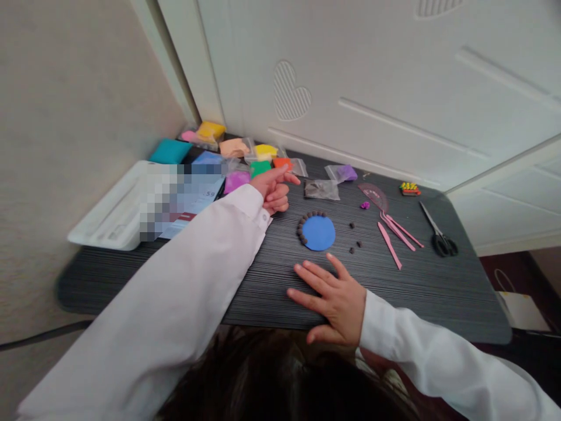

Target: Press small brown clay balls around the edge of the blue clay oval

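Over the dark tabletop point(263, 292), the left forearm slants forward, its hand point(275, 192) near the orange packet point(281, 163), index finger extended and others curled; whether it holds anything, I cannot tell. The right hand point(337, 301) is palm down, fingers spread wide, just nearer than the blue disc point(321, 233), which dark balls point(302, 224) edge at left.

blue disc point(321, 233) | flat on tabletop point(272, 280) | dark balls point(301, 224) lining upper-left edge
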Demonstrator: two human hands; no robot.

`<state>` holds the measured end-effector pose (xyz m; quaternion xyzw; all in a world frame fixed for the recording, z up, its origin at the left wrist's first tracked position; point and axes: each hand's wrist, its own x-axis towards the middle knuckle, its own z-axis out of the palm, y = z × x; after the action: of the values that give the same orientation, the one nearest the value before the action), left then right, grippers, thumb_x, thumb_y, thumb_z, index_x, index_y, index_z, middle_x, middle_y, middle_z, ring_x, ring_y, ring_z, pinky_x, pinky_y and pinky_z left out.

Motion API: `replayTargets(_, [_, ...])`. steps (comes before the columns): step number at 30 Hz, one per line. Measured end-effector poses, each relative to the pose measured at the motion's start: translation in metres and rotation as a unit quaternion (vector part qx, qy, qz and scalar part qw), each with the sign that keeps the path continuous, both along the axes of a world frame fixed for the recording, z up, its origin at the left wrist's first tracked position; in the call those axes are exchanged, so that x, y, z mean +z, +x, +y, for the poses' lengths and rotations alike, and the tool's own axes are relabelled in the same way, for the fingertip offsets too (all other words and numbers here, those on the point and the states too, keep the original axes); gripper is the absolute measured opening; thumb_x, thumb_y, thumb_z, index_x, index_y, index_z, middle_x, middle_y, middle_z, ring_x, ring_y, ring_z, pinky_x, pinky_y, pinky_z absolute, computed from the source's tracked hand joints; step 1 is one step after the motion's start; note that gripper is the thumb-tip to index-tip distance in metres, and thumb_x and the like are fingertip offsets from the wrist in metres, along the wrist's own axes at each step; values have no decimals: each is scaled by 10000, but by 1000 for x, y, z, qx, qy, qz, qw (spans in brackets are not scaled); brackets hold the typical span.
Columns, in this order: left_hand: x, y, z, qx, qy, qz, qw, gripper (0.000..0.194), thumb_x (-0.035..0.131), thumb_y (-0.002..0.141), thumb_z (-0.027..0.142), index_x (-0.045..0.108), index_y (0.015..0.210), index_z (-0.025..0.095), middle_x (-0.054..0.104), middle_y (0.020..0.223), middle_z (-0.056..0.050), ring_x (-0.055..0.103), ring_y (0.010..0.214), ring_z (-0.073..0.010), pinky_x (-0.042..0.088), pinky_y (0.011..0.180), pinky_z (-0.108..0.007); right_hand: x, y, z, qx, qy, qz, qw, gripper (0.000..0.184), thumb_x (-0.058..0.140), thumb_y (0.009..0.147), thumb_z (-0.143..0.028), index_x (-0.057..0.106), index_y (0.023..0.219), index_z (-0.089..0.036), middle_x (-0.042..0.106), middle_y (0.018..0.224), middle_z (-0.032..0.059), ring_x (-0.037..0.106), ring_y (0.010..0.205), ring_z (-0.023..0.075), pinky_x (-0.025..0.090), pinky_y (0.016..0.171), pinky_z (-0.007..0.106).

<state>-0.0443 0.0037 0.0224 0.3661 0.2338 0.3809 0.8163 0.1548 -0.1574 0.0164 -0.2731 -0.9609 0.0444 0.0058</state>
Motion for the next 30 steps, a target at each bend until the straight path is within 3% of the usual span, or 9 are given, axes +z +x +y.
replayTargets(5, [1, -1, -2, 9, 5, -1, 1000, 438, 215, 854, 330, 566, 690, 126, 250, 253, 69, 206, 184, -64, 222, 308, -193, 9, -19, 17, 6, -4, -2, 1000, 651, 241, 740, -639, 231, 1288, -287, 185, 1384, 75, 143, 1267, 216, 27, 986, 514])
replayTargets(9, [1, -1, -3, -2, -9, -1, 1000, 426, 237, 851, 337, 569, 684, 130, 252, 254, 69, 210, 184, -63, 222, 308, -192, 13, 5, 22, -55, 10, -21, 998, 666, 283, 736, -628, 278, 1279, -243, 213, 1366, 136, 185, 1250, 272, 53, 962, 553])
replayTargets(13, [2, 1, -4, 19, -12, -4, 1000, 420, 303, 827, 406, 572, 675, 121, 232, 260, 79, 190, 186, -49, 205, 302, -184, 7, 16, 4, -50, 0, -26, 998, 693, 292, 708, -658, 278, 1277, -262, 241, 1357, 137, 217, 1239, 274, 61, 956, 556])
replayTargets(16, [1, 1, -3, 13, -7, -5, 1000, 429, 294, 829, 408, 573, 672, 122, 238, 259, 76, 197, 188, -51, 204, 302, -185, 4, 0, -5, -15, -9, -5, 1000, 712, 254, 687, -694, 259, 1277, -296, 242, 1364, 93, 195, 1249, 249, 39, 967, 542])
replayTargets(20, [-2, -2, 0, -14, 4, -13, 1000, 429, 235, 852, 338, 580, 712, 125, 267, 261, 66, 220, 189, -63, 227, 312, -196, 7, -18, 12, -2, -12, 6, 1000, 673, 230, 727, -657, 237, 1287, -284, 202, 1379, 85, 175, 1256, 236, 38, 977, 524])
replayTargets(24, [-4, -3, 2, -24, 10, -13, 1000, 441, 210, 856, 328, 585, 752, 120, 276, 264, 65, 234, 191, -69, 249, 320, -203, 8, -2, 30, -60, 25, -2, 998, 675, 266, 740, -629, 277, 1280, -225, 209, 1367, 145, 192, 1245, 275, 40, 955, 553])
replayTargets(27, [-3, -1, 1, -19, 2, -9, 1000, 426, 230, 853, 330, 583, 739, 120, 273, 267, 66, 234, 190, -65, 246, 319, -197, 5, 13, 23, -82, 34, -10, 996, 693, 296, 725, -635, 302, 1271, -208, 218, 1360, 162, 213, 1236, 286, 38, 949, 560])
replayTargets(30, [-1, 1, -1, -4, -2, -9, 1000, 416, 250, 848, 335, 577, 707, 121, 258, 262, 69, 217, 186, -58, 222, 307, -188, 5, 11, 9, -61, 13, -9, 998, 707, 283, 710, -659, 287, 1275, -234, 240, 1358, 137, 209, 1240, 272, 40, 957, 553])
